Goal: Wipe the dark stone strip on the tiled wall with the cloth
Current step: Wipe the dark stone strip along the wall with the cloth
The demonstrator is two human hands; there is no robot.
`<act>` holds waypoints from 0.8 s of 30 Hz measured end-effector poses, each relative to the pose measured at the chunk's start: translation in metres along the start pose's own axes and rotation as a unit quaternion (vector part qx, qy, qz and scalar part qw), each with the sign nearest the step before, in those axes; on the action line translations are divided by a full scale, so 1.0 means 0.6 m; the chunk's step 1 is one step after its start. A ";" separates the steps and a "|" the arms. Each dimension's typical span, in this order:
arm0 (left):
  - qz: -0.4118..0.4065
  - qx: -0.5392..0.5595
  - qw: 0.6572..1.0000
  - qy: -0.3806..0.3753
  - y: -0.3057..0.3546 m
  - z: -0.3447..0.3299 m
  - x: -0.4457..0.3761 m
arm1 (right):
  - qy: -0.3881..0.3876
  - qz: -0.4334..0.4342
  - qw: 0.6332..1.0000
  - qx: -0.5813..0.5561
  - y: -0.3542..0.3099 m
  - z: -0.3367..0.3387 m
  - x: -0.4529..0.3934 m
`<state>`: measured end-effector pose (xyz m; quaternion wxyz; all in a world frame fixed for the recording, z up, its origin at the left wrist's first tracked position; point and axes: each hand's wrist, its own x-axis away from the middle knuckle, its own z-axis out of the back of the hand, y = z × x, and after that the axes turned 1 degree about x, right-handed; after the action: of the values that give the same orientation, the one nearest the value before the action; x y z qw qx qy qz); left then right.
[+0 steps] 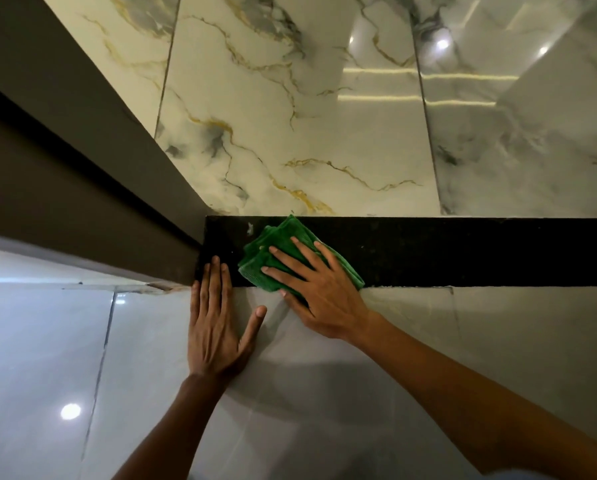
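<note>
A dark stone strip [446,252] runs level across the tiled wall, from a brown frame on the left to the right edge of view. A folded green cloth [279,240] lies on the strip near its left end. My right hand [321,289] presses flat on the cloth with fingers spread, palm over the strip's lower edge. My left hand [215,320] rests flat on the grey tile below, fingertips reaching onto the strip's left end, holding nothing. A small pale smudge [250,228] shows on the strip just left of the cloth.
Glossy marble tiles with gold and grey veins [290,133] fill the wall above the strip. Plain grey tiles [497,341] lie below it. A brown frame or beam [82,150] slants in from the upper left and meets the strip's left end.
</note>
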<state>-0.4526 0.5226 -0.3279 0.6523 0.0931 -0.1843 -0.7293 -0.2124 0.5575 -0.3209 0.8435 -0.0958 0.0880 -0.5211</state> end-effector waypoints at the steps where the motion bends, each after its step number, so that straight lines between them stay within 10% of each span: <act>1: -0.007 -0.003 1.000 -0.001 0.003 -0.002 -0.003 | 0.001 -0.007 1.000 0.001 0.005 0.002 0.009; 24: -0.175 -0.084 0.980 -0.042 0.147 -0.070 -0.027 | 0.067 -0.309 0.949 0.000 0.223 0.072 0.182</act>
<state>-0.3540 0.5249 -0.3337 0.5114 0.0375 -0.1304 -0.8485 -0.0385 0.5213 -0.3186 0.6335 -0.0833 0.1101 -0.7613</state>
